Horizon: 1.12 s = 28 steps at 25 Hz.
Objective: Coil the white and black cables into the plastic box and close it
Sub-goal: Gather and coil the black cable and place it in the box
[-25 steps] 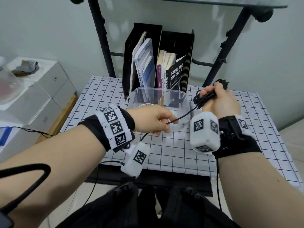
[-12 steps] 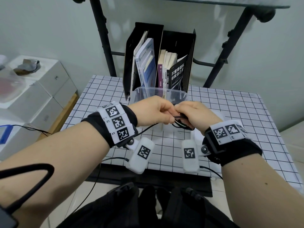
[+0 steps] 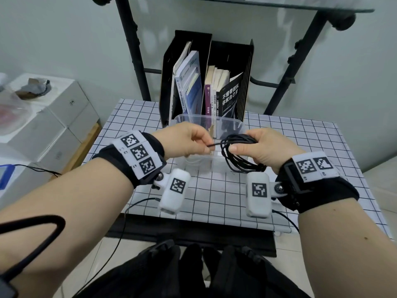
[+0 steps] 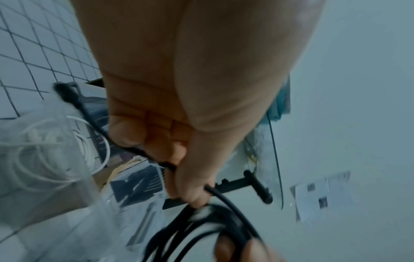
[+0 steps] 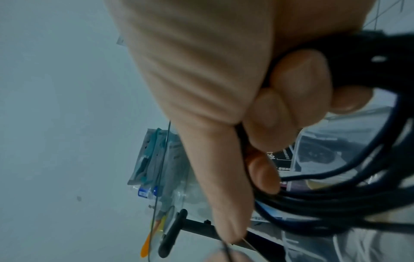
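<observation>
My right hand (image 3: 253, 147) grips a coiled bundle of black cable (image 3: 238, 155), with several loops hanging below the thumb just above the clear plastic box (image 3: 231, 123). My left hand (image 3: 193, 143) pinches the loose end of the black cable (image 4: 221, 195) beside the coil. In the left wrist view the white cable (image 4: 89, 141) lies coiled inside the box. The right wrist view shows fingers (image 5: 291, 99) curled round the black loops (image 5: 336, 200). No box lid shows in any view.
A black file holder with books (image 3: 206, 89) stands right behind the box on the checked tablecloth (image 3: 300, 143). Black shelf posts (image 3: 133, 50) rise at the table's back. White cabinets (image 3: 53, 117) stand to the left.
My right hand came down from the raised position at the right to meet the left over the box. The hands have since drawn slightly apart, with the coil in the right hand.
</observation>
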Available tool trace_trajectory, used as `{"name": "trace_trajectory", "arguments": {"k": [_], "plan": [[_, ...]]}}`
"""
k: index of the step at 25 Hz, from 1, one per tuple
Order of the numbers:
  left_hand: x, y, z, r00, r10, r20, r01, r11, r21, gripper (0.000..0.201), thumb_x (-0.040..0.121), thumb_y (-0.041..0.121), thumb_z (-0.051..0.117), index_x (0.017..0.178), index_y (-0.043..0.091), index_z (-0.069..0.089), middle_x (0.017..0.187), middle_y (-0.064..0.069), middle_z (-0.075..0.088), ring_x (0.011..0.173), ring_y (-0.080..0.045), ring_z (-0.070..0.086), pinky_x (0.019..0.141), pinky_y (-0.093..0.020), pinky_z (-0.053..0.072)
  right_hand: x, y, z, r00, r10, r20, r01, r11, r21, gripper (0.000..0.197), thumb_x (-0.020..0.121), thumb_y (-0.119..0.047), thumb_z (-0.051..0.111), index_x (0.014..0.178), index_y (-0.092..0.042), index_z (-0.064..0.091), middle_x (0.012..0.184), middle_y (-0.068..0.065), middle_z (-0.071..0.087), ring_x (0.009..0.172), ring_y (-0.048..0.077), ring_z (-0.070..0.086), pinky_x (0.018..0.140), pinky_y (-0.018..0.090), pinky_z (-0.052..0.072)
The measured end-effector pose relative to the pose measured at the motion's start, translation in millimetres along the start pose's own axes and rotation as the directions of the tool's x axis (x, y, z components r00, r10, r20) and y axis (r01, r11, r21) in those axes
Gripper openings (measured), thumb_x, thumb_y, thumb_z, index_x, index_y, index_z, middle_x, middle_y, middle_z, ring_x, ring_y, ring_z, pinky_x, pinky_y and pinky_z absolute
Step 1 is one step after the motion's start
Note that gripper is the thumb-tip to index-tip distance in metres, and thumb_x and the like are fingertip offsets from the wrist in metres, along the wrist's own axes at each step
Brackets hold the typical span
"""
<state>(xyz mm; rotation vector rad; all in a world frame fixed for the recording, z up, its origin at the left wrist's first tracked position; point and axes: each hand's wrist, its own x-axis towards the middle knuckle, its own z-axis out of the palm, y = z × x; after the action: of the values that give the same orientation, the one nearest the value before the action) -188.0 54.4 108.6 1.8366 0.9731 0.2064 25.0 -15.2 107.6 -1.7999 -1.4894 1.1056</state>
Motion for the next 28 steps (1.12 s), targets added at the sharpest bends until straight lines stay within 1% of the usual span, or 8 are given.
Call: {"name": "trace_trajectory", "arguments": {"k": [3, 7, 10, 14, 17, 20, 25, 28], "plan": [[3.1, 0.4, -5.1, 0.992, 0.035, -0.119, -0.062, 0.972, -0.225, 0.013, 0.083, 0.009, 0.068, 0.082, 0.022, 0.068, 0.061, 0.012, 0.061, 0.056, -0.007, 0.048, 0.056, -0.023, 0.042, -2.9, -0.4, 8.9, 0.998, 0.057, 0.011, -0.058, 0.987, 0.152, 0.031, 0.088, -0.039, 0.063, 0.071, -0.012, 0.062, 0.04, -0.009, 0.037, 0.035, 0.007, 0.03, 0.046, 0.025, 0.026], [6.2, -3.4, -1.4, 0.985, 0.045, -0.169, -0.085, 0.968, -0.237, 0.016, 0.082, 0.003, 0.068, 0.079, 0.018, 0.067, 0.061, 0.01, 0.063, 0.058, -0.011, 0.052, 0.058, -0.024, 0.046, -7.7, -7.6, 13.6, 0.99, 0.095, 0.103, -0.137, 0.814, 0.564, 0.034, 0.095, -0.033, 0.051, 0.071, -0.009, 0.052, 0.038, -0.005, 0.025, 0.033, 0.008, 0.016, 0.057, 0.035, 0.006], [5.1, -8.2, 2.3, 0.97, 0.02, -0.241, -0.079, 0.968, -0.24, 0.018, 0.084, 0.003, 0.067, 0.08, 0.02, 0.07, 0.069, 0.01, 0.068, 0.066, -0.01, 0.057, 0.067, -0.024, 0.053, -11.3, -8.6, 12.3, 0.988, 0.069, 0.137, -0.147, 0.68, 0.718, 0.036, 0.095, -0.037, 0.049, 0.072, -0.01, 0.051, 0.038, -0.006, 0.023, 0.032, 0.008, 0.017, 0.065, 0.04, 0.005], [6.8, -9.7, 13.7, 0.972, -0.005, -0.236, -0.083, 0.929, -0.362, 0.011, 0.086, 0.004, 0.063, 0.092, 0.009, 0.071, 0.085, -0.013, 0.07, 0.076, -0.02, 0.063, 0.081, -0.033, 0.057, -13.7, -11.5, 19.8, 0.986, 0.025, 0.163, -0.149, 0.563, 0.813, 0.04, 0.097, -0.042, 0.043, 0.071, -0.012, 0.05, 0.038, -0.007, 0.024, 0.031, 0.008, 0.018, 0.058, 0.033, 0.01], [5.7, -3.5, 21.7, 0.981, -0.067, -0.182, -0.035, 0.861, -0.507, 0.012, 0.093, 0.008, 0.055, 0.092, 0.006, 0.067, 0.075, -0.006, 0.068, 0.069, -0.017, 0.064, 0.064, -0.025, 0.057, -12.6, -12.8, 22.9, 0.987, 0.041, 0.158, -0.155, 0.533, 0.832, 0.041, 0.097, -0.044, 0.042, 0.071, -0.014, 0.05, 0.039, -0.008, 0.024, 0.031, 0.007, 0.02, 0.053, 0.028, 0.022], [1.2, 3.6, 22.6, 0.993, -0.109, -0.045, 0.044, 0.699, -0.714, 0.023, 0.097, 0.025, 0.049, 0.09, 0.009, 0.064, 0.083, -0.007, 0.066, 0.079, -0.023, 0.064, 0.076, -0.031, 0.058, -11.3, -11.6, 26.1, 0.991, 0.07, 0.11, -0.13, 0.514, 0.848, 0.04, 0.097, -0.043, 0.045, 0.072, -0.013, 0.05, 0.039, -0.007, 0.025, 0.03, 0.008, 0.019, 0.053, 0.028, 0.022], [4.6, -6.1, 28.5, 0.998, 0.014, -0.069, -0.052, 0.798, -0.601, 0.027, 0.079, 0.002, 0.07, 0.101, 0.001, 0.055, 0.089, -0.015, 0.06, 0.073, -0.017, 0.062, 0.07, -0.024, 0.055, -4.9, -7.2, 32.4, 0.989, 0.135, 0.065, -0.13, 0.565, 0.815, 0.039, 0.096, -0.045, 0.047, 0.073, -0.013, 0.05, 0.044, -0.004, 0.035, 0.033, 0.009, 0.022, 0.051, 0.027, 0.034], [10.2, -10.0, 30.4, 0.996, 0.018, -0.092, -0.073, 0.761, -0.645, 0.032, 0.082, -0.006, 0.062, 0.113, -0.005, 0.052, 0.09, -0.014, 0.063, 0.074, -0.016, 0.062, 0.071, -0.025, 0.053, -2.7, -7.9, 36.6, 0.987, 0.159, -0.009, -0.092, 0.616, 0.782, 0.041, 0.096, -0.042, 0.049, 0.071, -0.01, 0.051, 0.063, 0.007, 0.058, 0.04, 0.013, 0.027, 0.052, 0.029, 0.04]]}}
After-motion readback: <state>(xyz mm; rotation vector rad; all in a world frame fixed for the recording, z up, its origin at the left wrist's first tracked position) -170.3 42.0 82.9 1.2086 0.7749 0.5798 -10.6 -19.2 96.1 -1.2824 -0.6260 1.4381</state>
